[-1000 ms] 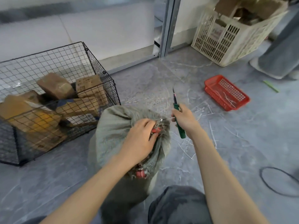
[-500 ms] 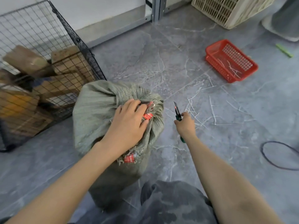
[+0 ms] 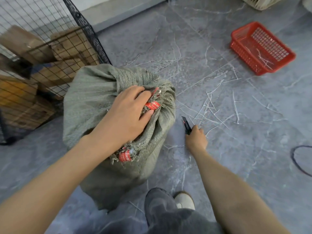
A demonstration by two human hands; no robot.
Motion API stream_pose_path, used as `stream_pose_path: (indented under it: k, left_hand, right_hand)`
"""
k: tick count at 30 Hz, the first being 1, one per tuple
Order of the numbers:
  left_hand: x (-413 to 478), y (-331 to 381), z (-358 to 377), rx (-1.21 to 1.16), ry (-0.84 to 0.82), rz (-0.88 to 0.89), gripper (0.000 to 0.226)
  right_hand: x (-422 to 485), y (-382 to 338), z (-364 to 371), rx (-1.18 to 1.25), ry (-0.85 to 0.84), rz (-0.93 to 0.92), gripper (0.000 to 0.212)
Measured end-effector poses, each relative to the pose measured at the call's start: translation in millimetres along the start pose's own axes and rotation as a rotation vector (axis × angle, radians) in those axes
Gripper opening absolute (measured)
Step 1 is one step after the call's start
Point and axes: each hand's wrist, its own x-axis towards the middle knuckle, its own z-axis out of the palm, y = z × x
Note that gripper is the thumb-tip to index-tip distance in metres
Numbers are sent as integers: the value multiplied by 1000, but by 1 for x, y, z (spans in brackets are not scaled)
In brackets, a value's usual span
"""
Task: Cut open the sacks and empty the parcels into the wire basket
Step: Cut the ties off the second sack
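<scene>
The 2 bare forearms reach forward, well apart. The left arm enters from the lower left and runs up to the right. The left hand lies palm down, its fingers curled over the gathered mouth of the sack and gripping it, thumb pressed against the cloth on the right. The right arm enters from the lower right, stretched out lower and further from the camera. The right hand is closed round the handle of a utility knife, blade end pointing up and away, just beside the sack and apart from it.

Sack tags: print unreadable
</scene>
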Motion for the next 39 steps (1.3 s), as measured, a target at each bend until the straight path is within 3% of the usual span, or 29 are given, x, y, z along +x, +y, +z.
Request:
stream_pose_path:
  k: [7,11,19,27,35,37,39]
  left_hand:
    - [-1,-4,-4,-29,-21,-8,57]
    - [-2,-6,-7,-40,-19,-12,42]
    - [-3,-20,-19,-111,47,-27,37]
    - [-10,-44,-39,-195,175,-115,39]
    - [-21,-72,-63,-231,285,-131,30]
    - [-23,-84,-68,-216,304,-161,34]
    - [-26,-93,-74,-244,309,-216,37]
  right_hand:
    - [-3,-3,8,3,2,11,30]
    - [-4,-12,-4,56,2,19,35]
    - [-23,-109,-79,608,208,-172,37]
    - [-84,-187,-152,1011,133,-559,25]
    - [-140,-234,-145,806,-129,-924,28]
    - [-150,-236,-149,733,-217,-957,41]
    - [-160,-237,-151,630,-317,-971,67]
